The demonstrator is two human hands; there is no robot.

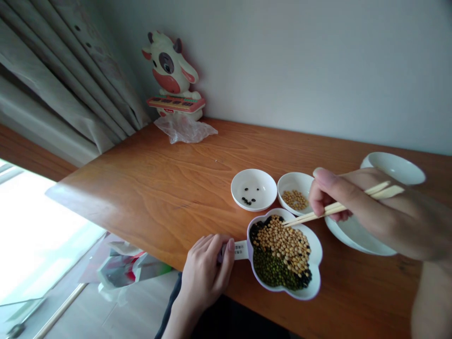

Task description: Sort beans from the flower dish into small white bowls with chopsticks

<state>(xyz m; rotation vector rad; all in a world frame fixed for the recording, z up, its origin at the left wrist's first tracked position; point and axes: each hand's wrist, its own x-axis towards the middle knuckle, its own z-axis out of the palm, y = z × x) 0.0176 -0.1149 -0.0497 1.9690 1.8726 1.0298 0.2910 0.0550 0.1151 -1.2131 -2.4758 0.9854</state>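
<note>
My left hand is closed around the handle of a paw-shaped bowl near the table's front edge. Soybeans, green mung beans and some black beans fill it. A pair of wooden chopsticks is gripped in my right hand, their tips touching the soybeans at the upper part of the bowl. Behind it stand a small white bowl with several black beans and another small bowl with soybeans, partly covered by my right hand.
A larger white bowl lies partly hidden beneath my right hand. Farther back right is one more white bowl. A cow-shaped toy keyboard leans at the wall with a clear plastic bag before it. The wooden table ends at the left.
</note>
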